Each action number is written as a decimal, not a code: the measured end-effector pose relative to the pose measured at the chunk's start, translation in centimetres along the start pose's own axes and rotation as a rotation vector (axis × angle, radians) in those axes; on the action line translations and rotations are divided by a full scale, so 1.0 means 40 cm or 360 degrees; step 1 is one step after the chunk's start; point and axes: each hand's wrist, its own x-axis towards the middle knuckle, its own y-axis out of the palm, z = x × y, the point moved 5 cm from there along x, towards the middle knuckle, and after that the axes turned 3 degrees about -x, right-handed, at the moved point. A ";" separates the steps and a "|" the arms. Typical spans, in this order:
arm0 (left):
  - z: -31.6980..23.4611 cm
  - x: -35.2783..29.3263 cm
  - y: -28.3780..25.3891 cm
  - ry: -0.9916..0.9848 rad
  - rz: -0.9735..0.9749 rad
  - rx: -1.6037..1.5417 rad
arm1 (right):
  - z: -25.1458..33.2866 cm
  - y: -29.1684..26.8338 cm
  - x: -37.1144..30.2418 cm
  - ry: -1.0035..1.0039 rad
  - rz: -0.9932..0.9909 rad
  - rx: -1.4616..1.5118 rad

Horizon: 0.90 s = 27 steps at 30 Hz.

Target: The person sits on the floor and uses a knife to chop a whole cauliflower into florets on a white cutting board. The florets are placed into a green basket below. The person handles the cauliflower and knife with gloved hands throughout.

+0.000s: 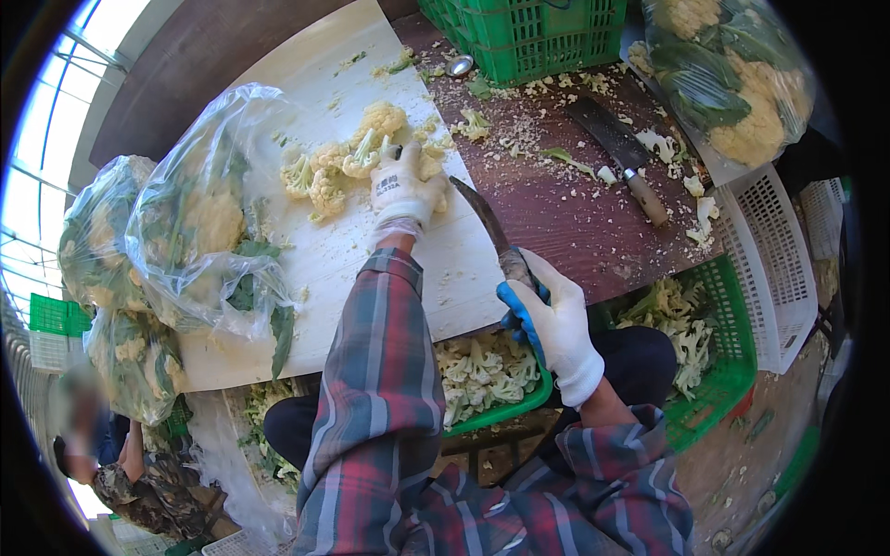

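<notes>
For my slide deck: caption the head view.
Gloved left hand on cauliflower florets; right hand gripping a curved knife.

Bright white light filled the pale, translucent wall (pixel 26 208) at ten o'clock, crossed by thin bars. A plain brown surface (pixel 176 88) curved across eleven o'clock. A reddish-brown tabletop (pixel 575 227) lay toward one, and littered grey-brown floor (pixel 718 477) at four.

Cauliflower florets (pixel 324 192), eleven o'clock, are rough and matt; the sheet (pixel 326 267) beneath is smooth. Bag (pixel 199 218) at ten: glossy clear plastic. Cleaver (pixel 612 139) at two: metal blade, wooden handle. Curved knife (pixel 488 216) at one: dull dark metal. Sleeve (pixel 375 352) at seven: matt cloth.
</notes>
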 end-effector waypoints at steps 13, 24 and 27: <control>0.430 -0.375 -0.032 -0.1100 -0.0116 -0.2061 | -0.056 0.110 -0.048 -0.0116 0.0420 -0.0499; 0.471 -0.441 -0.001 -0.1359 -0.0429 -0.1986 | -0.155 0.199 -0.048 -0.0520 0.0509 -0.0729; 0.434 -0.443 -0.008 -0.1313 -0.0400 -0.2018 | -0.183 0.209 -0.037 -0.0543 0.0483 -0.0684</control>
